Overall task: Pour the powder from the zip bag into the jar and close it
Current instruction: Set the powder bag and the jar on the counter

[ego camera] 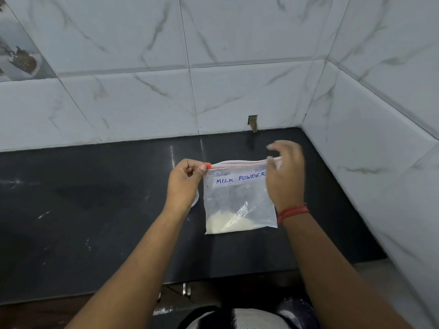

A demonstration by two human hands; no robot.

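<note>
Holding the clear plastic zip bag [240, 200] of white powder upright between them, left hand [185, 184] pinches its orange slider [207, 165], right hand [285, 176] pinches the opposite corner, keeping the mouth taut for opening.

There is one zip bag [240, 200] with one red slider [207, 165] and one handwritten label [240, 178]. Two hands hold it, the left hand [184, 184] and the right hand [286, 172]. One red thread band [293, 212] circles the right wrist.
</note>
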